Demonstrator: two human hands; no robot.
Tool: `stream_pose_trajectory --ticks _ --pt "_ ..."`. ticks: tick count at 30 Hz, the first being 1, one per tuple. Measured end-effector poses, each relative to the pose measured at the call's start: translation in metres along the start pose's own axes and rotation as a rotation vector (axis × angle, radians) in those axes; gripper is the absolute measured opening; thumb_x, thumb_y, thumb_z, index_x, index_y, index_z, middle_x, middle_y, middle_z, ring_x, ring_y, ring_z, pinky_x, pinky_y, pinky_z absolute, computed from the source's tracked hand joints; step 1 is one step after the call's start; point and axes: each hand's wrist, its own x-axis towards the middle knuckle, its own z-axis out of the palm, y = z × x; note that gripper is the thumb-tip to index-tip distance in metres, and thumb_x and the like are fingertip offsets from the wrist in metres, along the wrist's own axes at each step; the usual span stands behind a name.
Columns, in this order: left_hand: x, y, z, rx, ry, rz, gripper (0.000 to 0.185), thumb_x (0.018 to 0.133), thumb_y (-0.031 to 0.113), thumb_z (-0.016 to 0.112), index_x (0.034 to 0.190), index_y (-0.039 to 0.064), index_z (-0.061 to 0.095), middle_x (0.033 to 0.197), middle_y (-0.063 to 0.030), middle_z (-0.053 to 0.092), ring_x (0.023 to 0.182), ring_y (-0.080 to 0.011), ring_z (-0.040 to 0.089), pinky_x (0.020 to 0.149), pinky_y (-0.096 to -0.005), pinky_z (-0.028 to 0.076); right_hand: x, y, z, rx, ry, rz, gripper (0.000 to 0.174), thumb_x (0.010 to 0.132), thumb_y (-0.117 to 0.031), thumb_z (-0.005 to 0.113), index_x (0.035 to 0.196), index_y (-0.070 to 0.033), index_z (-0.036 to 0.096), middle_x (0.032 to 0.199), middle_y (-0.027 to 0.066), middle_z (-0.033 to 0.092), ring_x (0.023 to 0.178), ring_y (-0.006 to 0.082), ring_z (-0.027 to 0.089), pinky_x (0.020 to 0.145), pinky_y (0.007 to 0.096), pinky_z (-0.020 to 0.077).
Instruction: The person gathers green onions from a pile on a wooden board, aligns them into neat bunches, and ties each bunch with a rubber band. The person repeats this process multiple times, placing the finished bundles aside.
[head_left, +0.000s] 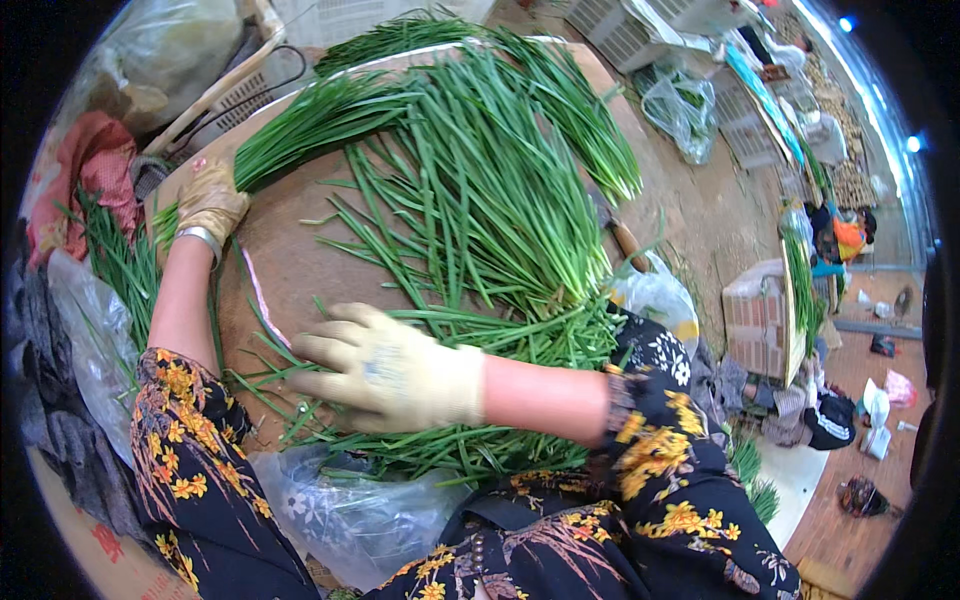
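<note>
My left hand (212, 196), in a stained glove, is closed around a bundle of long green leaves that look like garlic chives (319, 124), at the left of a brown board (300, 247). The stalk ends (165, 225) stick out beyond the glove. My right hand (375, 367), in a cream knitted glove, hovers or rests with fingers spread over loose leaf scraps (480, 446) at the near edge. Between my hands lies a pinkish-white strip (262, 300). A large loose pile of chives (495, 180) covers the board's middle, pale ends towards the right.
A wooden-handled tool (628, 241), its blade partly hidden, lies at the right edge. Another bunch (592, 127) lies behind the pile. Clear plastic (352, 517) covers my lap. Plastic crates (757, 315) and other people (847, 232) are off to the right.
</note>
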Motion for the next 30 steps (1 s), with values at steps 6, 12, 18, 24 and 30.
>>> stream_pose_trajectory --ticks 6,12,18,24,30 --pt "-0.064 0.050 -0.045 -0.073 0.090 -0.027 0.104 0.068 0.042 0.084 0.153 0.011 0.032 0.155 -0.0197 0.038 0.145 -0.0322 0.035 0.118 -0.0481 0.028 -0.133 0.031 -0.139 0.016 0.512 0.553 0.049 0.082 -0.025 0.078 0.124 -0.004 0.062 0.119 0.0163 0.067 0.110 0.0315 0.064 0.096 0.0401 0.0507" --pt "-0.164 0.165 -0.038 -0.849 -0.162 0.064 0.109 0.071 0.050 0.082 0.150 -0.005 0.032 0.150 -0.0284 0.040 0.141 -0.0385 0.038 0.116 -0.0420 0.031 -0.194 0.088 -0.146 -0.015 0.177 1.313 0.089 0.086 -0.071 0.056 0.144 -0.004 0.045 0.126 0.0282 0.062 0.121 0.0380 0.060 0.100 0.0425 0.0465" --pt "-0.175 0.244 -0.008 -1.403 -0.216 -0.240 0.113 0.072 0.053 0.082 0.147 -0.013 0.030 0.149 -0.0312 0.040 0.139 -0.0382 0.040 0.115 -0.0392 0.033 -0.168 0.055 -0.097 0.117 0.199 1.284 0.094 0.083 -0.069 0.058 0.148 -0.004 0.037 0.123 0.0308 0.062 0.117 0.0431 0.060 0.100 0.0462 0.0457" --pt "-0.186 0.252 -0.004 -1.886 -0.383 -0.262 0.120 0.068 0.036 0.091 0.150 -0.012 0.019 0.141 -0.0239 0.048 0.126 -0.0300 0.051 0.108 -0.0364 0.040 -0.166 0.011 -0.094 0.224 0.099 1.091 0.093 0.079 -0.062 0.066 0.145 -0.003 0.039 0.122 0.0291 0.063 0.113 0.0406 0.063 0.097 0.0460 0.0486" --pt "-0.178 0.265 -0.002 -1.682 -0.257 -0.304 0.097 0.072 0.032 0.088 0.140 -0.013 0.036 0.127 -0.0210 0.058 0.111 -0.0281 0.060 0.097 -0.0377 0.047 -0.165 0.081 -0.082 0.571 0.531 1.277 0.103 0.078 -0.061 0.072 0.148 0.004 0.036 0.141 0.0252 0.052 0.133 0.0336 0.049 0.110 0.0382 0.0378"
